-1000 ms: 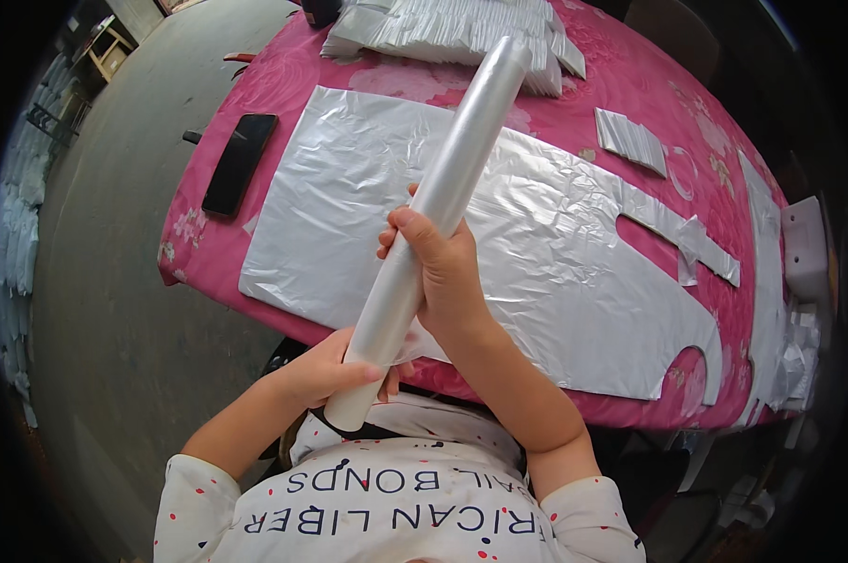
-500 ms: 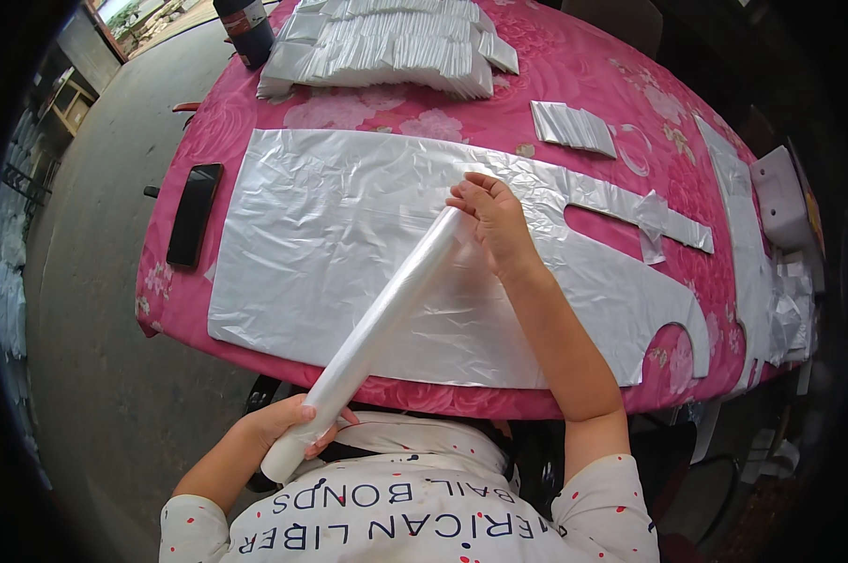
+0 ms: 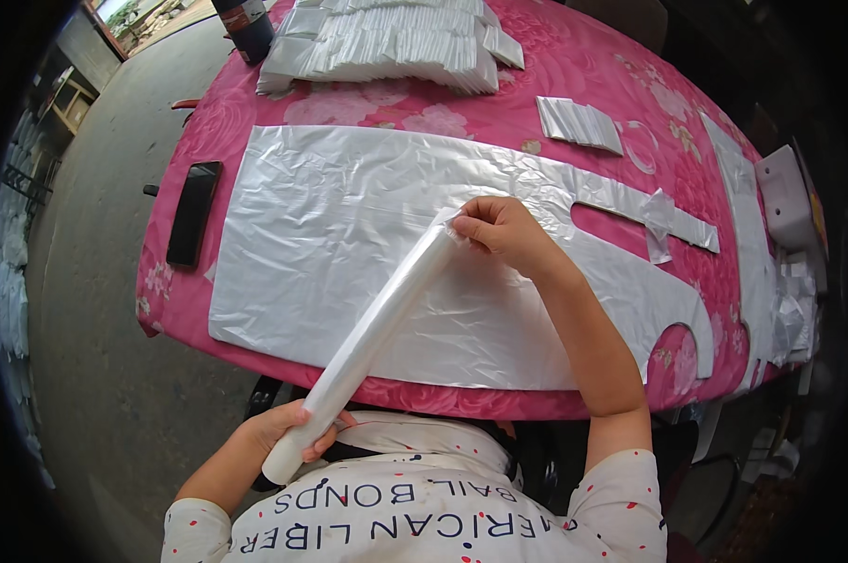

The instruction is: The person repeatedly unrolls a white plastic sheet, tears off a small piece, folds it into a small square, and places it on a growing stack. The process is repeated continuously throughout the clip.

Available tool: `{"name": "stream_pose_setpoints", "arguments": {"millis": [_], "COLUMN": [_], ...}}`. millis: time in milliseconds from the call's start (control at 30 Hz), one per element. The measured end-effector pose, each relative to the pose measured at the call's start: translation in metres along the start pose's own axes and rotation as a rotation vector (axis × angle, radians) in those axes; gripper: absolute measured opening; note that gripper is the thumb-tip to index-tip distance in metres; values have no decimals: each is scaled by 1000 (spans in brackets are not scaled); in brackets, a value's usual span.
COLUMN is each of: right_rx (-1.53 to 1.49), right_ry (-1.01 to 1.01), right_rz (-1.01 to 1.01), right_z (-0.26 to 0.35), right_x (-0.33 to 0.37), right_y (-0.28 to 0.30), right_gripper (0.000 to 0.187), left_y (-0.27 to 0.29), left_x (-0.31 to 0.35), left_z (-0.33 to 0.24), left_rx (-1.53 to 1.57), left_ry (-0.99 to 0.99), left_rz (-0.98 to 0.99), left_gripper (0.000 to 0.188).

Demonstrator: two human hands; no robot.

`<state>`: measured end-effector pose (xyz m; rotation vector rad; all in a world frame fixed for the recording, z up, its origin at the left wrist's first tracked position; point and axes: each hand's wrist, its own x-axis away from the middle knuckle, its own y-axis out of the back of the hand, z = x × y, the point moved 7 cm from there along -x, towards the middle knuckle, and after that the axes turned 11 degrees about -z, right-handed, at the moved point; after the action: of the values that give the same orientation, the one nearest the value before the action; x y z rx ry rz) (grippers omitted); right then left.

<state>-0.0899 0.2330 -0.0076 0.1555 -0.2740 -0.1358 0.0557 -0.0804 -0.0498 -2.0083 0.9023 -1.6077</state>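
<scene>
A long, narrow roll of whitish plastic film point(image 3: 367, 333) slants from my waist up over the table. My left hand point(image 3: 297, 430) wraps round its lower end, close to my body. At its upper end, my right hand point(image 3: 499, 230) pinches the film's corner between thumb and fingertips. Beneath the roll lies a pile of thin silvery-white plastic sheets point(image 3: 330, 206), spread flat and cut like aprons. Their straps and curved cut-outs point right, and a crumpled bit of plastic point(image 3: 659, 225) lies across one strap.
A pink flowered cloth point(image 3: 377, 103) covers the table. A large heap of folded white plastic packets point(image 3: 386, 52) stands at the far side, beside a dark bottle point(image 3: 245, 33). A smaller packet row point(image 3: 579, 126) is at right. A black phone point(image 3: 195, 214) lies left; a white plastic box point(image 3: 785, 192) stands far right.
My right hand has come down and slightly right, its fingers now closed on the roll's upper end. My left hand keeps its hold with little movement.
</scene>
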Motion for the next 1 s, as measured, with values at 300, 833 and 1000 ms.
{"name": "stream_pose_setpoints", "arguments": {"millis": [300, 833, 1000], "right_rx": [216, 369, 386], "right_ry": [95, 180, 115], "right_rz": [-751, -330, -253], "right_z": [-39, 5, 1], "right_x": [-18, -44, -58], "right_y": [219, 80, 76], "right_gripper": [17, 19, 24], "left_y": [53, -136, -139], "left_x": [33, -27, -63], "left_z": [15, -150, -76], "left_rx": [-393, -1982, -2045], "left_ry": [193, -1357, -1393], "left_rz": [20, -355, 177], "left_gripper": [58, 46, 60]}}
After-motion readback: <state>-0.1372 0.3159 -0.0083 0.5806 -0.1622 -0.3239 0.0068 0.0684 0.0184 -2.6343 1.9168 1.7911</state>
